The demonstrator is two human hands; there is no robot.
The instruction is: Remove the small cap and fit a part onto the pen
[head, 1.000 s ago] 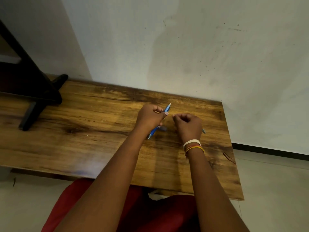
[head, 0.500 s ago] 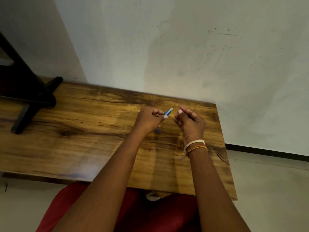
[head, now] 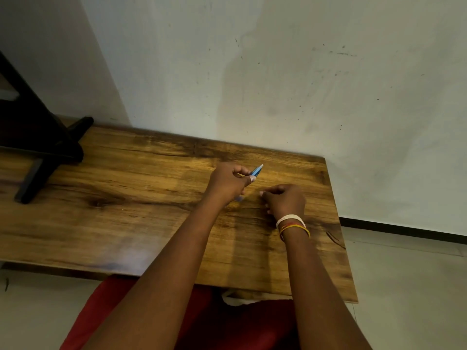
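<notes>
A pale, scuffed plaster wall (head: 303, 72) rises behind a long wooden surface (head: 126, 210) with dark grain streaks. On the far left end of the surface stands a black angular stand (head: 38, 147) with splayed feet. At the near edge, red cloth (head: 227, 324) covers the person's lap. Two bare forearms reach over the surface. The left hand (head: 227, 183) hovers above the wood, its fingers and thumb curled round a slim blue plastic pen (head: 256, 171) whose pale tip points up and away toward the wall. The right hand (head: 285, 199) sits lower, just beside the left, knuckles up and fingers curled under; whether it pinches anything cannot be told. White, red and yellow bands (head: 292, 224) circle the right wrist.
</notes>
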